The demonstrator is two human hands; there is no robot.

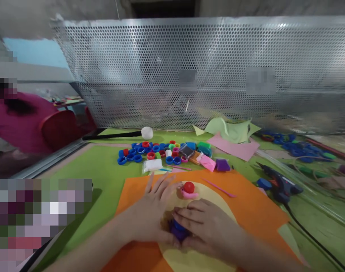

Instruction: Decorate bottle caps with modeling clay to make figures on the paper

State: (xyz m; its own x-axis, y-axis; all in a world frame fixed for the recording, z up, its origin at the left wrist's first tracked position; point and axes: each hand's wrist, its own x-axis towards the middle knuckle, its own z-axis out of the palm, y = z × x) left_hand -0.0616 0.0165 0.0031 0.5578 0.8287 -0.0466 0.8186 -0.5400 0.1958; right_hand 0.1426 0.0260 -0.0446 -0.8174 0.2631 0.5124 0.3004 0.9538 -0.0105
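Note:
My right hand is closed over a blue bottle cap, its fingertips on the top. Below the cap, a purple clay-like lump shows between my two thumbs. My left hand has its fingers spread over the paper, and its thumb reaches the lump's lower edge. Just beyond my hands, a red ball-shaped piece sits on a pink curved piece. Under all this lies a pale yellow paper shape on an orange sheet. My fingers partly hide the cap.
Several coloured bottle caps and wrapped clay packs are heaped at the back. A glue gun with its cord lies right. Crumpled green paper rests near the perforated metal panel. A person in pink is at left.

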